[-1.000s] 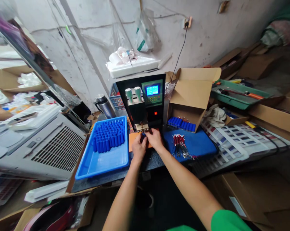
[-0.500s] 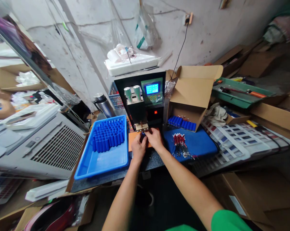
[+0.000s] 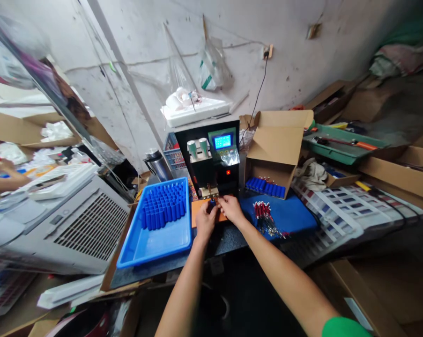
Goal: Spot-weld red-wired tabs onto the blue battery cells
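1. Left hand (image 3: 204, 220) pinched one blue tube (image 3: 213, 202), mostly hidden, in its fingers (image 3: 202, 209).
2. Right hand (image 3: 233, 209) was just beside those fingers; I couldn't tell if it pinched anything.
3. One machine (image 3: 203, 169) stood just past them.

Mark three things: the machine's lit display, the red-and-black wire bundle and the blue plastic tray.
Lit display (image 3: 223, 141): head view, middle of the bright screen.
Red-and-black wire bundle (image 3: 263, 216): head view, middle of the strands.
Blue plastic tray (image 3: 158, 245): head view, bare floor near the front.

Stained white wall (image 3: 283, 86), seemingly grey floor (image 3: 411, 105)
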`<state>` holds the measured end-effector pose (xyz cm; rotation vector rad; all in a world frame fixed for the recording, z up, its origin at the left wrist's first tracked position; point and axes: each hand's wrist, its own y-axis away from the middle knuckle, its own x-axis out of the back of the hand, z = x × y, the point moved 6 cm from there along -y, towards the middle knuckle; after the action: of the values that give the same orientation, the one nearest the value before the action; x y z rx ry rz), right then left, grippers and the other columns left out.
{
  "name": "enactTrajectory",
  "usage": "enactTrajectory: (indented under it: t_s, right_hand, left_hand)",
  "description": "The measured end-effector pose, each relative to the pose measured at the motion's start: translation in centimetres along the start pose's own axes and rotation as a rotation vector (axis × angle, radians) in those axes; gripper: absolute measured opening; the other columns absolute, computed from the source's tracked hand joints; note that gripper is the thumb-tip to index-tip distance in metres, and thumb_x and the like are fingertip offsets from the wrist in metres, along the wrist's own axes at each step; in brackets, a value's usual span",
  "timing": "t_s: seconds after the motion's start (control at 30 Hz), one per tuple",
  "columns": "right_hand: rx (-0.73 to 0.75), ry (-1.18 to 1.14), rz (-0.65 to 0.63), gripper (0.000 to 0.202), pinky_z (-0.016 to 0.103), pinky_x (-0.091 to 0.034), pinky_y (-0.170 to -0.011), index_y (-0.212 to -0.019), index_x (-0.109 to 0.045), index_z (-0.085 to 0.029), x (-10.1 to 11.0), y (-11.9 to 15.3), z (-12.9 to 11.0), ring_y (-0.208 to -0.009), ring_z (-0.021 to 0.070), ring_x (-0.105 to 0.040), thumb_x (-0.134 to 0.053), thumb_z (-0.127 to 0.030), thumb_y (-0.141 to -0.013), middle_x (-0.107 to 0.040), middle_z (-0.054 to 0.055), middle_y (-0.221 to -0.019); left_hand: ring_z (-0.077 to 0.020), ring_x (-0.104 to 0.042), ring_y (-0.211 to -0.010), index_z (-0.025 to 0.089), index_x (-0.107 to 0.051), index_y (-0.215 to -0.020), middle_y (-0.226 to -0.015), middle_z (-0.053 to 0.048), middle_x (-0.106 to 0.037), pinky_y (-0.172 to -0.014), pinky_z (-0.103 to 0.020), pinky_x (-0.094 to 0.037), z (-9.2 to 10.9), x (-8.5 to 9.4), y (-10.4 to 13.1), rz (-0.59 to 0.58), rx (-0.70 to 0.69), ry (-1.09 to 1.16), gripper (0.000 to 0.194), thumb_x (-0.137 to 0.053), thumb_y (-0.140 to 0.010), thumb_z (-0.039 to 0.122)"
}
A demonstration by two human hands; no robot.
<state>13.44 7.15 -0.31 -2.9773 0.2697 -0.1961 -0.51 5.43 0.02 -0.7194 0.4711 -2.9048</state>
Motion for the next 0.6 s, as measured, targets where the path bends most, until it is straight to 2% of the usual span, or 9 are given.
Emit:
enactTrajectory:
  t_s: [0.1, 0.2, 0.3, 0.4, 0.47, 0.6]
  right_hand:
    - [0.143, 0.213, 0.034, 0.028, 0.030, -0.048, -0.066, -0.073, -0.066, -0.018, 1.9, 0.8, -2.1, -0.068, 0.0197, -0.063, -0.057, -0.038, -0.090, -0.069, 0.006, -0.071]
    - [0.429, 0.533, 0.116, 0.014, 0.037, -0.047, -0.089, -0.091, -0.072, -0.018, 3.5, 2.2, -5.5, -0.099, 0.0265, -0.062, -0.064, -0.029, -0.087, -0.071, 0.012, -0.096]
    - [0.637, 0.761, -0.030, 0.020, 0.041, -0.042, -0.098, -0.101, -0.073, -0.018, 2.7, 2.9, -7.3, -0.109, 0.0285, -0.057, -0.067, -0.032, -0.089, -0.071, 0.013, -0.106]
    - [0.668, 0.887, -0.186, 0.023, 0.040, -0.039, -0.097, -0.107, -0.073, -0.017, 1.4, 2.5, -7.0, -0.102, 0.0257, -0.059, -0.063, -0.034, -0.094, -0.073, 0.010, -0.099]
    - [0.637, 0.915, -0.198, 0.026, 0.039, -0.039, -0.095, -0.112, -0.072, -0.017, 1.0, 2.0, -6.5, -0.100, 0.0247, -0.061, -0.062, -0.036, -0.096, -0.074, 0.009, -0.099]
    - [0.621, 0.920, -0.182, 0.022, 0.037, -0.038, -0.093, -0.104, -0.074, -0.016, 1.3, 1.1, -5.9, -0.095, 0.0233, -0.064, -0.063, -0.034, -0.096, -0.076, 0.008, -0.094]
  left_hand:
    - [-0.0175, -0.065, -0.079, 0.016, -0.071, -0.098, -0.086, -0.005, -0.072, -0.075, -0.028, -0.050, -0.3, 0.0, -0.1, -0.013, -0.015, 0.021, 0.028, -0.063, -0.085, 0.040]
    - [-0.0181, -0.065, -0.078, 0.016, -0.071, -0.103, -0.086, -0.005, -0.072, -0.075, -0.031, -0.052, -0.5, 0.0, -0.2, -0.023, -0.047, 0.036, 0.035, -0.064, -0.082, 0.043]
    - [-0.0206, -0.068, -0.087, 0.017, -0.071, -0.107, -0.098, -0.008, -0.074, -0.082, -0.034, -0.054, -0.5, 0.0, -0.6, -0.030, -0.122, 0.050, 0.039, -0.060, -0.082, 0.044]
    - [-0.0230, -0.069, -0.093, 0.018, -0.071, -0.106, -0.100, -0.008, -0.075, -0.088, -0.037, -0.055, -0.9, -0.2, -1.5, -0.035, -0.164, -0.002, 0.039, -0.060, -0.080, 0.045]
    - [-0.0235, -0.070, -0.092, 0.019, -0.071, -0.105, -0.099, -0.007, -0.076, -0.087, -0.037, -0.056, -1.1, -0.3, -1.9, -0.048, -0.171, -0.035, 0.040, -0.060, -0.079, 0.048]
    - [-0.0234, -0.072, -0.089, 0.019, -0.069, -0.114, -0.102, -0.008, -0.076, -0.081, -0.036, -0.058, -0.8, -0.4, -1.8, -0.043, -0.121, -0.021, 0.051, -0.064, -0.077, 0.054]
